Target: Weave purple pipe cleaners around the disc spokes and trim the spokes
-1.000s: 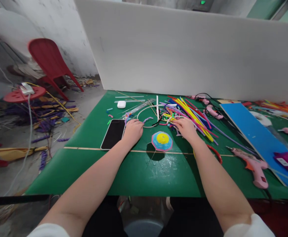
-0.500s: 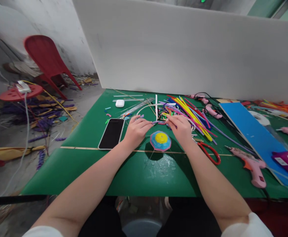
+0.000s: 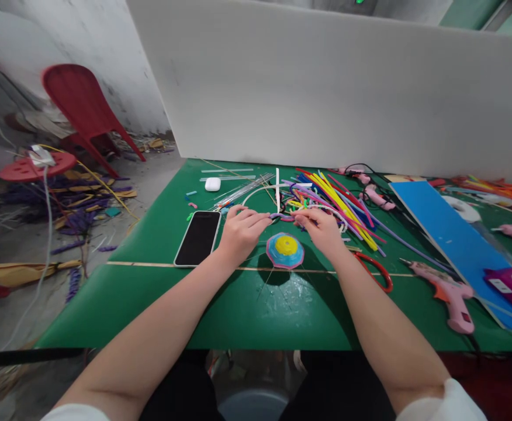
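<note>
My left hand (image 3: 244, 231) is closed, its fingertips pinching one end of a short purple and pink pipe cleaner (image 3: 281, 217). The other end sits between the thumb and fingers of my right hand (image 3: 320, 229), also closed. The strip spans the small gap between both hands, just above the table. Nearer to me stands a small dome (image 3: 285, 250), yellow in the middle, blue around it, with a pink rim and thin wires sticking out below. Behind my right fingers lie small coloured curled pieces (image 3: 302, 203), partly hidden by the hand.
A phone (image 3: 198, 238) and a white earphone case (image 3: 213, 184) lie left on the green table (image 3: 151, 316). Pipe cleaners (image 3: 339, 202) lie heaped behind. Rightward are red-handled scissors (image 3: 381, 272), a pink glue gun (image 3: 446, 292) and a blue board (image 3: 449, 240). A white panel (image 3: 326, 88) stands behind.
My right hand has shifted slightly left, towards my left hand. The purple tip that showed above my left fingers is out of sight. The dome has stayed in place.
</note>
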